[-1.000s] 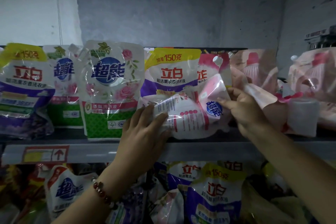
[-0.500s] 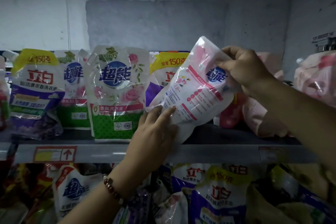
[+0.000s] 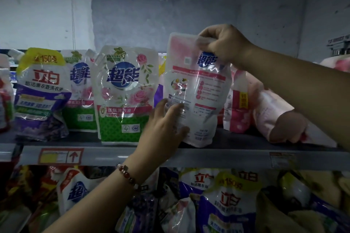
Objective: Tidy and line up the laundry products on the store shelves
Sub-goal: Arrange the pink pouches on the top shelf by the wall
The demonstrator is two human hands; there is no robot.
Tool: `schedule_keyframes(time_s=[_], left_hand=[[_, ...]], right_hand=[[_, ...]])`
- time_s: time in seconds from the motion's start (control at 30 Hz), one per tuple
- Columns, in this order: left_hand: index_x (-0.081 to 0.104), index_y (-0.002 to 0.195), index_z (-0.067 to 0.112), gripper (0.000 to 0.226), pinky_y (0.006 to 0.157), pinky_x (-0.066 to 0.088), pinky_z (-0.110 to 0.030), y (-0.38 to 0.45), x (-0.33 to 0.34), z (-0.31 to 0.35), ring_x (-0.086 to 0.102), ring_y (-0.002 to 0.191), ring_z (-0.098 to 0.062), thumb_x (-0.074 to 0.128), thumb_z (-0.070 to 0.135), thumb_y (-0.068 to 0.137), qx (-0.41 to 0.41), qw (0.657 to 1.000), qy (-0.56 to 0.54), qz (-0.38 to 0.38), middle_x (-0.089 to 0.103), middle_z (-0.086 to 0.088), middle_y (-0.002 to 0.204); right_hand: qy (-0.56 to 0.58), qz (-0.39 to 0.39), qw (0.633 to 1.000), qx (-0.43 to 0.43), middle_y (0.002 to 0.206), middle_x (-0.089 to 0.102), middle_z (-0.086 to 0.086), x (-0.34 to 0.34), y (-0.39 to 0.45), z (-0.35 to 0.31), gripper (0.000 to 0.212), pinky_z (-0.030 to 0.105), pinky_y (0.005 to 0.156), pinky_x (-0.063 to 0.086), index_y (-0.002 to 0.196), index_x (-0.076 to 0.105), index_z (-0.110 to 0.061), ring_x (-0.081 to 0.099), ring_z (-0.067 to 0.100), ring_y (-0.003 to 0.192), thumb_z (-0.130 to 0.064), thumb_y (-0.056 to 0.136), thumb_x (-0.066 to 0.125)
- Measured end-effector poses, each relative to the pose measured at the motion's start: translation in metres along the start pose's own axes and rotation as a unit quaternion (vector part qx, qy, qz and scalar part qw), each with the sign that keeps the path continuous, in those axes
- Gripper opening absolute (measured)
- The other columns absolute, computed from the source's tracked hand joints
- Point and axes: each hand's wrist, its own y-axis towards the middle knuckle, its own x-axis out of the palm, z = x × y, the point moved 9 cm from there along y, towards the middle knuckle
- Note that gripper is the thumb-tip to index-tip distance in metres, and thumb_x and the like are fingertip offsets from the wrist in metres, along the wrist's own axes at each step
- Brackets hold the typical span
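Glossy white-and-pink plastic detergent pouch point(image 3: 197, 89) is standing upright, long axis vertical, base on the grey shelf edge point(image 3: 217, 155), between both hands. Right hand point(image 3: 223, 45) is pinching its top corner; left hand point(image 3: 166, 126), fingers flat, is pressing its lower left, just beside the rose-printed green pouch point(image 3: 125, 94).

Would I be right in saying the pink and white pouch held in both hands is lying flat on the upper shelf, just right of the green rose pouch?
Not quite: the pink and white pouch stands upright, its base on the upper shelf, as the head view shows. The right hand grips its top, the left hand steadies its lower side, just right of the green rose pouch.
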Motion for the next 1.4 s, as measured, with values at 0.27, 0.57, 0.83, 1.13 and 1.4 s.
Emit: schedule_keyframes(time_s=[0.27, 0.57, 0.83, 1.13, 1.4], left_hand=[[0.031, 0.143, 0.038, 0.072, 0.091, 0.051, -0.046, 0.000, 0.008, 0.000, 0.029, 0.138, -0.033, 0.072, 0.045, 0.084, -0.024, 0.999, 0.019, 0.039, 0.016, -0.005, 0.156], [0.018, 0.152, 0.041, 0.083, 0.091, 0.050, -0.042, -0.001, 0.013, -0.005, 0.029, 0.136, -0.029, 0.063, 0.061, 0.085, -0.026, 0.996, 0.090, 0.010, 0.020, -0.003, 0.152], [0.017, 0.149, 0.036, 0.084, 0.098, 0.046, -0.042, 0.003, 0.008, 0.006, 0.035, 0.131, -0.028, 0.063, 0.062, 0.083, -0.008, 0.992, 0.126, -0.014, 0.023, -0.006, 0.146], [0.033, 0.150, 0.023, 0.082, 0.108, 0.036, -0.052, 0.013, -0.002, 0.032, 0.026, 0.143, -0.039, 0.064, 0.058, 0.082, 0.063, 0.982, 0.177, -0.008, 0.020, -0.016, 0.160], [0.013, 0.157, 0.025, 0.077, 0.121, 0.014, -0.044, 0.034, 0.001, 0.071, 0.006, 0.152, -0.031, 0.044, 0.059, 0.095, 0.098, 0.981, 0.160, -0.037, 0.004, -0.008, 0.166]], right_hand=[[-0.026, -0.048, 0.998, -0.022, 0.094, 0.073, 0.002, 0.033, 0.026, 0.000, 0.010, 0.035, 0.081, 0.059, 0.094, 0.072, -0.018, 0.069, 0.020, 0.092, -0.011, 0.091, 0.065], [-0.194, 0.006, 0.976, -0.095, 0.100, 0.062, -0.003, 0.052, 0.019, 0.021, 0.025, 0.034, 0.081, 0.050, 0.120, 0.062, -0.020, 0.057, 0.018, 0.093, -0.022, 0.099, 0.049], [-0.329, -0.029, 0.937, -0.110, 0.150, 0.043, 0.006, 0.055, 0.009, 0.018, 0.050, 0.042, 0.111, 0.034, 0.152, 0.029, -0.020, 0.039, 0.025, 0.138, -0.028, 0.103, 0.038], [-0.430, -0.066, 0.890, -0.135, 0.165, 0.000, 0.007, 0.054, -0.009, 0.023, 0.068, 0.032, 0.120, 0.003, 0.157, 0.002, -0.021, 0.005, 0.022, 0.151, -0.043, 0.102, 0.036], [-0.407, -0.114, 0.904, -0.062, 0.165, 0.002, 0.002, 0.011, -0.050, 0.058, 0.069, 0.032, 0.119, 0.003, 0.157, 0.002, -0.023, 0.002, 0.018, 0.151, -0.043, 0.102, 0.039]])
